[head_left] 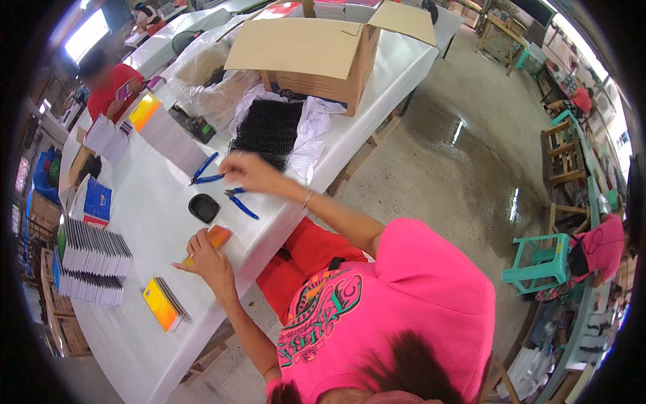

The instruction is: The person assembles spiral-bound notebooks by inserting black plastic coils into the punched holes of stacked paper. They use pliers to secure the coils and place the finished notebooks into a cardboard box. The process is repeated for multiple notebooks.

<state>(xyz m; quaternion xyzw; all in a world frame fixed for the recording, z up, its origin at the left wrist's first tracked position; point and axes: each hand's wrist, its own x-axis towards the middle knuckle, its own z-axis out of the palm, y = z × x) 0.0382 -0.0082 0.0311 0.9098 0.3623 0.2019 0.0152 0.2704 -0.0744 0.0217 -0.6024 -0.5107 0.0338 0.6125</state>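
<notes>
At the far left of the frame, stacks of small notebooks stand on the white tabletop. Just below them lies one yellow notebook with a wire spine.

A little to the right, near the middle left, the person's left hand rests on an orange notebook. The fingers lie flat on it and press it down; the hand is not wrapped around it. The notebook looks light and thin. Its cover is likely smooth and a bit bendy, so it could slide. Holding it by the long edges, or pressing it flat, seems the safest way.

Just above it sits a small black thing; what it is cannot be told.

Further right, in the upper middle, the right hand hangs over the tabletop near two blue-handled pliers. Its fingers look curled in, but whether they pinch anything cannot be told. Behind it is a pile of black wire coils and a big cardboard box.
</notes>
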